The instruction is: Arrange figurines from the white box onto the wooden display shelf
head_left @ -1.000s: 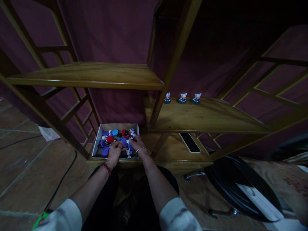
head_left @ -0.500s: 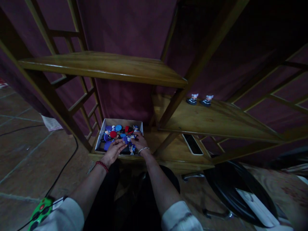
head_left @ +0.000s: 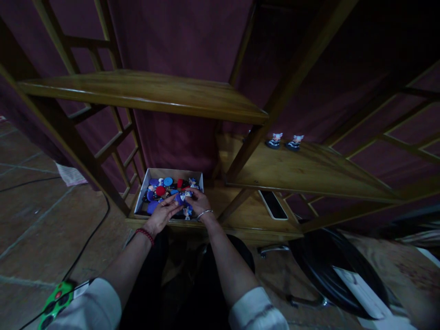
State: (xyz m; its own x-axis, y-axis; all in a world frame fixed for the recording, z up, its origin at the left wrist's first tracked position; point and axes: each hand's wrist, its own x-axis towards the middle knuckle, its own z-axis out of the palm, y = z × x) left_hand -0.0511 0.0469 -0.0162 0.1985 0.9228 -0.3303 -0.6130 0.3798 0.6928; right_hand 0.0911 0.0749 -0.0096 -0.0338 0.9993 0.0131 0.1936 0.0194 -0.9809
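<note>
Between my two hands is a small blue-and-white figurine (head_left: 183,197) with a round blue base, held just above the box. My left hand (head_left: 163,213) pinches the base side, and my right hand (head_left: 199,202) has its fingers closed on the other end. Beneath them a shallow cardboard box (head_left: 139,201) contains several figurines with round blue, purple and red bases, lying jumbled. A red disc base (head_left: 160,190) and a light-blue disc base (head_left: 168,182) show among them. My hands hide part of the box's contents.
Two figurines (head_left: 274,140) (head_left: 294,142) stand on the middle wooden shelf (head_left: 295,172) to the right. Above the box runs a higher shelf (head_left: 144,94). A phone-like dark tablet (head_left: 273,204) lies on the lower shelf. A black stool (head_left: 330,270) and green power strip (head_left: 55,305) are nearby.
The figurine has come up slightly between my hands and shows more clearly, with my right fingers now around its far end. The view has shifted a little.
</note>
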